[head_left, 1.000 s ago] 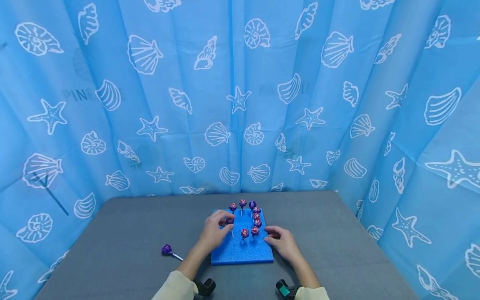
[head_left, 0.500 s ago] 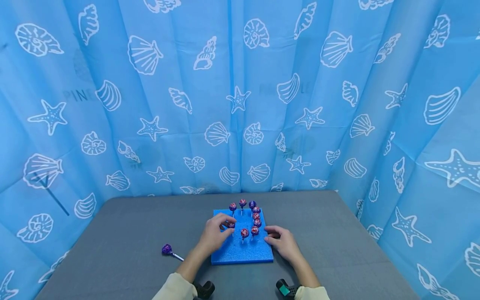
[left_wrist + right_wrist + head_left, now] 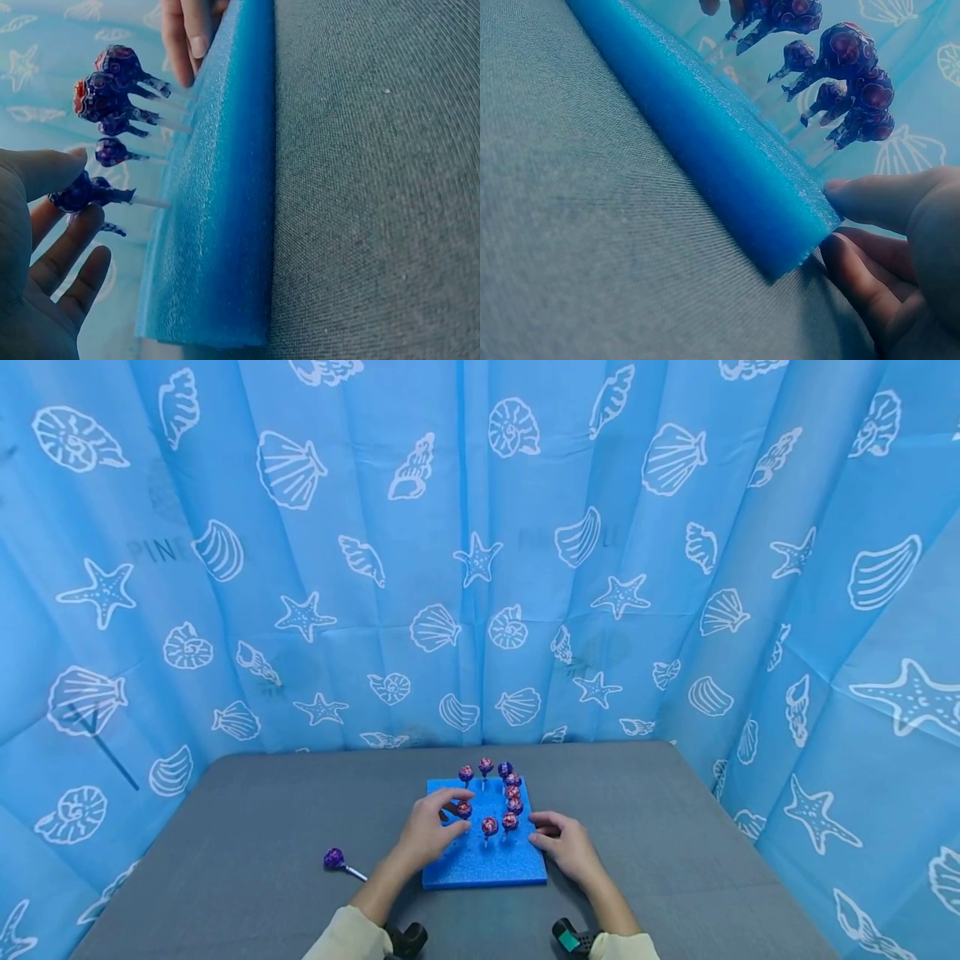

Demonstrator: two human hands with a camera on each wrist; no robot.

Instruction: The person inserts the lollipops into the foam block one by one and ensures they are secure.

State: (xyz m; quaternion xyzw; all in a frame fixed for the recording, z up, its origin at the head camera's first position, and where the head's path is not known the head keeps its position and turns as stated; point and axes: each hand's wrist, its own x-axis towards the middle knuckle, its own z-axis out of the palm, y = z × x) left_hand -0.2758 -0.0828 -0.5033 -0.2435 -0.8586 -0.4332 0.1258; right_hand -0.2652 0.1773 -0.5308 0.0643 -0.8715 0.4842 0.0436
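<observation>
A blue foam board (image 3: 483, 872) lies on the grey table, with several wrapped lollipops standing in it by their white sticks. My left hand (image 3: 429, 828) is over the board's left side, thumb and fingers spread around a purple and red lollipop (image 3: 464, 811). In the left wrist view this lollipop (image 3: 112, 195) stands with its stick at the foam, the thumb on one side of its head and fingers on the other. My right hand (image 3: 567, 847) touches the board's right edge with thumb and fingertips, near the corner in the right wrist view.
A loose purple lollipop (image 3: 334, 859) lies on the table (image 3: 255, 860) left of the board, its stick pointing toward my left forearm. Upright lollipops (image 3: 513, 793) line the board's right side, close to my right hand. A blue shell-print curtain (image 3: 480, 677) hangs behind the table.
My left thumb and fingers have parted around the lollipop, and its head shows more plainly between them, slightly lower than before. My right hand has stayed at the board's edge.
</observation>
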